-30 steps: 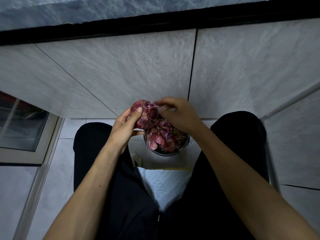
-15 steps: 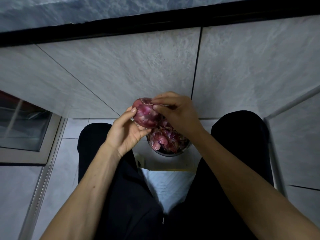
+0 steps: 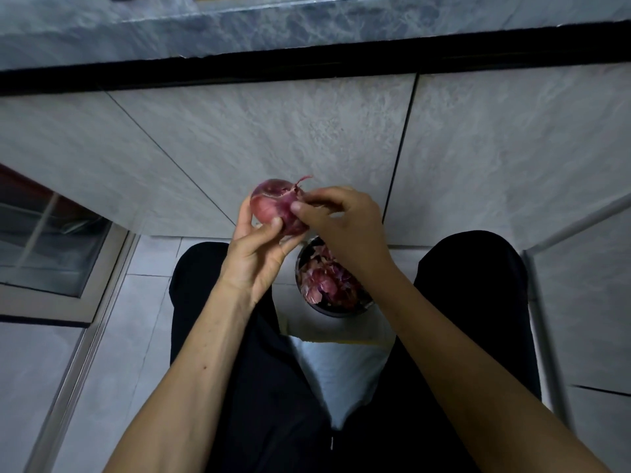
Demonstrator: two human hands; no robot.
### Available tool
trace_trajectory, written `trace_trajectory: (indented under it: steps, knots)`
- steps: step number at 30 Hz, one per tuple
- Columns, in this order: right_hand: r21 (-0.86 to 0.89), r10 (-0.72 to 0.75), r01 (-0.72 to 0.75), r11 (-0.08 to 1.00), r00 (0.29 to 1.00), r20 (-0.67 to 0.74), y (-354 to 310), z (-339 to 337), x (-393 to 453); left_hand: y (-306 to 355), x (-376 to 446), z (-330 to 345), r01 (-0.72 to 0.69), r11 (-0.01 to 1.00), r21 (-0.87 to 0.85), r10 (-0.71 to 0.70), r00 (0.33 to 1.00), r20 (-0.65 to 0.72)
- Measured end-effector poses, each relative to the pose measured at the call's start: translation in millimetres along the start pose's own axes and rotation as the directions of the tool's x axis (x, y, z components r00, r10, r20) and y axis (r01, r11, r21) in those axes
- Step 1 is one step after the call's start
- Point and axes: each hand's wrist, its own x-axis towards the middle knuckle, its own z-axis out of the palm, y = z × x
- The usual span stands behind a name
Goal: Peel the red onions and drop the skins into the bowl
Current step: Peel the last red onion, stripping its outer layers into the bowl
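Onion (image 3: 273,208) between both hands

Dim room: grey tiled wall (image 3: 273,138) under a marble counter edge (image 3: 239,25).

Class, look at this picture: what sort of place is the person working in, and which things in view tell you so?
Probably a home kitchen, with the person seated on the floor. Clues: a marbled stone counter edge above tiled cabinet fronts, a pale tiled floor, and a bowl of red onion skins.
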Motion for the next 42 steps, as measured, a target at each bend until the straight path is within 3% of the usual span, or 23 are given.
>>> trace_trajectory:
  steps: [3,5,7,11,16,20,25,29,34,42]
  knots:
    - [0.078,0.16,-0.156,0.985,0.986,-0.043,-6,4,3,1,-1,0,-0.036,0.998,0.055,0.036,0.999,0.004]
    - [0.142,0.183,-0.175,0.974,0.982,-0.047,-6,4,3,2,-2,3,-0.056,0.997,0.06,0.057,0.998,-0.01]
    - [0.106,0.12,-0.112,0.988,0.99,-0.075,-7,3,-1,1,-4,6,-0.076,0.995,0.06,0.078,0.996,-0.036]
    - [-0.146,-0.062,0.042,0.988,0.989,-0.133,-10,2,-9,-1,-7,12,-0.095,0.992,0.079,0.1,0.994,-0.051]
    - [-0.298,-0.127,0.075,0.952,0.979,-0.161,-8,4,-10,-5,-11,19,-0.108,0.994,0.032,0.111,0.989,-0.1]
    - [-0.179,-0.109,0.063,0.982,0.959,-0.262,-3,8,-15,-2,-5,10,-0.098,0.983,-0.155,0.085,0.993,-0.087]
    - [-0.053,0.092,-0.101,0.994,0.984,-0.154,8,8,-14,-1,-2,2,-0.071,0.961,-0.269,0.062,0.997,-0.042]
    - [0.035,0.223,-0.222,0.974,0.975,-0.016,10,2,-15,-4,-5,5,-0.02,0.974,-0.225,0.017,1.0,-0.017]
    - [0.091,0.232,-0.229,0.969,0.972,-0.022,10,-8,-18,-14,-1,4,0.052,0.99,-0.133,-0.063,0.995,-0.08]
    - [0.438,0.397,-0.358,0.825,0.918,0.003,15,-28,-15,-15,-5,13,0.182,0.975,-0.129,-0.19,0.98,-0.058]
